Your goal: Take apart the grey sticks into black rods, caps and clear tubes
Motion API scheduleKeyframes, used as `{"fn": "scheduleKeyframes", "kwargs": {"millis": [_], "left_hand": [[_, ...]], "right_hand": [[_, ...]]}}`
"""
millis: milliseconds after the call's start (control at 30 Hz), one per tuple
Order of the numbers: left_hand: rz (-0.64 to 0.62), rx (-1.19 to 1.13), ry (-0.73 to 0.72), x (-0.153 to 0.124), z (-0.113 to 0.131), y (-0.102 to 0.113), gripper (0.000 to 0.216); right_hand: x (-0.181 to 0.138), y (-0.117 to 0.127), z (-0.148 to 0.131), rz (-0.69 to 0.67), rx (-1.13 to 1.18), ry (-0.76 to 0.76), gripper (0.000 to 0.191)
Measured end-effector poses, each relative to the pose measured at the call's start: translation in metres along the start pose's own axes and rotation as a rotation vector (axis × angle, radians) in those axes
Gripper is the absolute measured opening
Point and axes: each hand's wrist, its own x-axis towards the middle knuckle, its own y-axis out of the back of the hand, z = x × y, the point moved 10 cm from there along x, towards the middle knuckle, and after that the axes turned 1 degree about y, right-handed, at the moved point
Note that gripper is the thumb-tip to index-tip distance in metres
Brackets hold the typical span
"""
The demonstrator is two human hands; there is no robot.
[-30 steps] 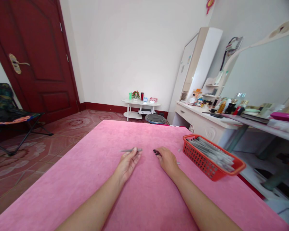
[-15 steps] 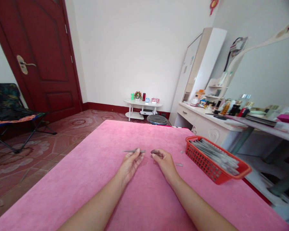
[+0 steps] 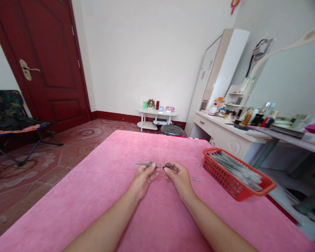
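Observation:
My left hand pinches a slim grey pen-like stick between thumb and fingers. Its thin end points left, and its thicker end sticks out past my thumb to the right. A short dark piece, with a small black end facing left, is in my right hand; the fingers hide part of it and its kind is unclear. Only a narrow gap separates the dark piece from the stick's right end. Both hands are low over the pink cloth.
A red plastic basket full of similar grey sticks stands at the right. Two small pale pieces, one nearer and one farther, lie between my right hand and the basket. A crowded dresser is beyond.
The stick in my left hand has shifted slightly right, closer to the dark piece. The dark piece's black end now shows at my right fingertips. The camera view has moved a little.

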Motion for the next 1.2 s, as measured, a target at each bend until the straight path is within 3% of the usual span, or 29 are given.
{"fn": "scheduleKeyframes", "kwargs": {"millis": [1200], "left_hand": [[-0.021,0.033,-0.033,0.002,-0.003,0.0,0.026]], "right_hand": [[-0.002,0.004,-0.01,0.049,-0.124,0.065,0.017]]}}
